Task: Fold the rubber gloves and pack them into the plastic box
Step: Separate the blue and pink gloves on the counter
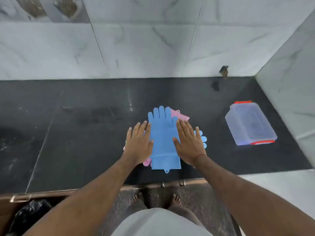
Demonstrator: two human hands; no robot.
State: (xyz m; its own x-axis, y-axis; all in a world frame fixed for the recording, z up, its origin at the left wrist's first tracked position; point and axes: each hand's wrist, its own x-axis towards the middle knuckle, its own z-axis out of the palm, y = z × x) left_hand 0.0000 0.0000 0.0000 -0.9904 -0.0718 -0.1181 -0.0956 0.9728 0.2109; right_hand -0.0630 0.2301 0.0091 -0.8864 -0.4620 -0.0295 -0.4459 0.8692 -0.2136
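A blue rubber glove lies flat on the dark counter, fingers pointing away from me. It tops a pile: a pink glove peeks out behind it, another pink glove at its lower left, and a second blue glove's fingers stick out to the right. My left hand lies flat with spread fingers on the pile's left edge. My right hand rests flat on its right edge. A clear plastic box with red clips stands at the right, lid on.
Marble-tiled walls close off the counter at the back and at the right beyond the box. A small dark hole sits low in the back wall. Below the counter's front edge are wooden cabinet doors, a black bag and my bare feet.
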